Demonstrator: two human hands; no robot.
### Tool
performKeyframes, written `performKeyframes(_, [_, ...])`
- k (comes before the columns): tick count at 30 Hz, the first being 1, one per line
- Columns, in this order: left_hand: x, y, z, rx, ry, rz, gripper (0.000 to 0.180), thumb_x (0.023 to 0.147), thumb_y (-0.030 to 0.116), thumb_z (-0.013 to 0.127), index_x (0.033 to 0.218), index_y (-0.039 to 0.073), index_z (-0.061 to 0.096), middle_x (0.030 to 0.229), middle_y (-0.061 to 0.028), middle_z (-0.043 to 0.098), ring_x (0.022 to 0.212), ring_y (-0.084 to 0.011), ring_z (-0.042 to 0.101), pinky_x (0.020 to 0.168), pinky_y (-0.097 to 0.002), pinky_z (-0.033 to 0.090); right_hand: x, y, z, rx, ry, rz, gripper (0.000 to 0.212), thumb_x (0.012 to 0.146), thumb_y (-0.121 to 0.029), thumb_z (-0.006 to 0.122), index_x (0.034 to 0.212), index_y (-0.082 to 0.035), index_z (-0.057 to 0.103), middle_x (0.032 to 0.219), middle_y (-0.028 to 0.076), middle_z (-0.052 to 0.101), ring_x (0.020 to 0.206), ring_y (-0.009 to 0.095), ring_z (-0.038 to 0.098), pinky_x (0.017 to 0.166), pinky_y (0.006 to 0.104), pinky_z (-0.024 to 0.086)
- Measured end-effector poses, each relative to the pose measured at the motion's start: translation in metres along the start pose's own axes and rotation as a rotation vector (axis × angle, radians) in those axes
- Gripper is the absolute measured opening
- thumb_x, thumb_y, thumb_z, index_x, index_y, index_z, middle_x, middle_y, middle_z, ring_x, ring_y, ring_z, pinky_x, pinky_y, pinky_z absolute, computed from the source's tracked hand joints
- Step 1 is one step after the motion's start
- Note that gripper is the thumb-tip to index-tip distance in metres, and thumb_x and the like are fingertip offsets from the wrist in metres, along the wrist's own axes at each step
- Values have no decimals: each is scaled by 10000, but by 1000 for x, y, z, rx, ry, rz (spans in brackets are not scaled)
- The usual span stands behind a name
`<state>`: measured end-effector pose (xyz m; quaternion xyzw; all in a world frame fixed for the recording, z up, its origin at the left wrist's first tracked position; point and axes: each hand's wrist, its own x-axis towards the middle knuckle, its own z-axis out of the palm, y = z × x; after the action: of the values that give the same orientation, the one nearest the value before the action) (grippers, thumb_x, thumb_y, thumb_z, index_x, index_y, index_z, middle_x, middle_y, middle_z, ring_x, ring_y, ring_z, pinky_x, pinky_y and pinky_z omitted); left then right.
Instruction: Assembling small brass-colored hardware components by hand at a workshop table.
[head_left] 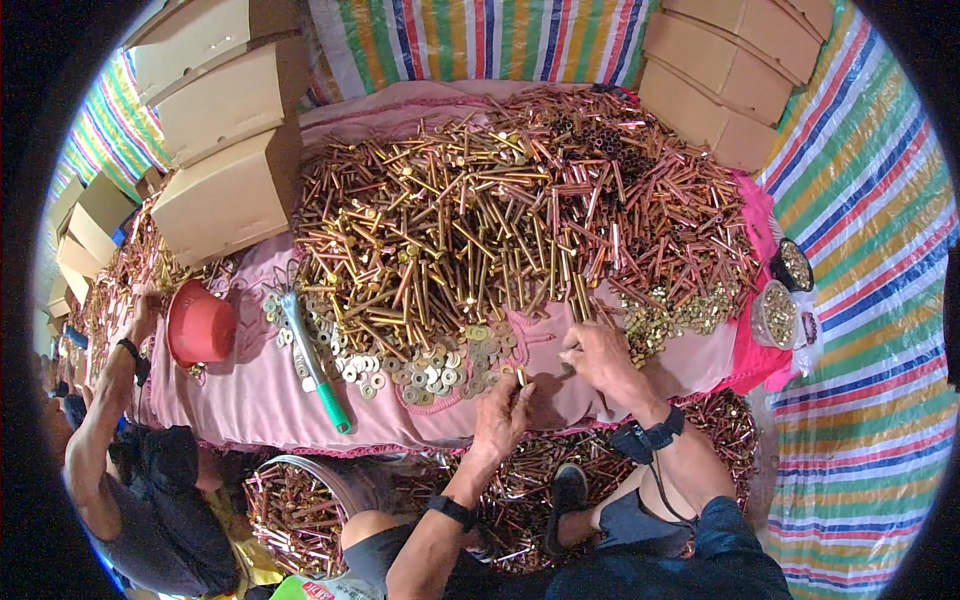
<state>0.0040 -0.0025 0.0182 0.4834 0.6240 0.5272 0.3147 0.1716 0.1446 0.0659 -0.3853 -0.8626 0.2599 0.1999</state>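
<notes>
My left hand (503,412) is over the near edge of the pink cloth, its thumb and fingers closed on a small shiny metal piece that looks like a washer (521,377) seen edge-on. A little to the right, my right hand (598,352) is curled with its fingertips together; what they hold, if anything, is hidden. Just beyond it lie long gold-coloured bolts (470,245) in a big heap. Loose flat washers (440,370) spread to the left of my left hand. Small brass-coloured nuts (665,318) lie right of my right hand.
Copper-coloured metal sleeves (690,210) pile at the right. A green-handled metal tool (318,370) and a red bowl (205,325) sit at the left. Cardboard boxes (225,195) are stacked behind. Tubs of small parts (775,312) stand right. A co-worker's arm (105,420) reaches in at left.
</notes>
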Motion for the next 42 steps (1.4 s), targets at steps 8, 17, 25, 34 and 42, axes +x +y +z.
performKeyframes(8, [-2, -2, -4, 77, 17, 120, 121, 982, 119, 672, 1057, 24, 664, 742, -135, 651, 663, -240, 619, 652, -363, 512, 1, -53, -6, 829, -320, 366, 184, 967, -211, 749, 1000, -39, 694, 791, 13, 704, 608, 60, 634, 533, 210, 497])
performKeyframes(17, [-1, 1, 0, 56, -15, 128, 103, 970, 96, 673, 968, 1, 632, 779, -168, 611, 701, -325, 615, 670, -406, 493, -6, -52, 2, 786, -237, 296, 208, 974, -203, 723, 1026, -6, 682, 801, 31, 699, 610, 94, 642, 534, 254, 514])
performKeyframes(25, [-2, 13, -6, -9, -71, -92, 232, 986, 144, 671, 1178, 27, 614, 915, -199, 695, 823, -356, 692, 743, -420, 530, 13, 25, -47, 25, 238, 271, 218, 882, -189, 723, 986, 1, 746, 880, 208, 742, 773, 347, 730, 739, 426, 568])
performKeyframes(34, [-1, 17, 0, 19, -33, 3, 330, 1007, 164, 646, 1297, 12, 607, 1029, -217, 730, 919, -366, 717, 821, -422, 551, 22, 39, -39, 25, 92, 359, 210, 889, -194, 744, 982, -5, 744, 889, 170, 749, 736, 282, 724, 687, 409, 565])
performKeyframes(42, [0, 12, -4, 51, -3, 114, 223, 998, 126, 640, 1182, 5, 677, 934, -200, 693, 853, -373, 692, 776, -423, 534, 3, -50, -26, 871, -35, 271, 197, 937, -124, 730, 1087, -4, 686, 909, 58, 716, 785, 106, 688, 708, 271, 583])
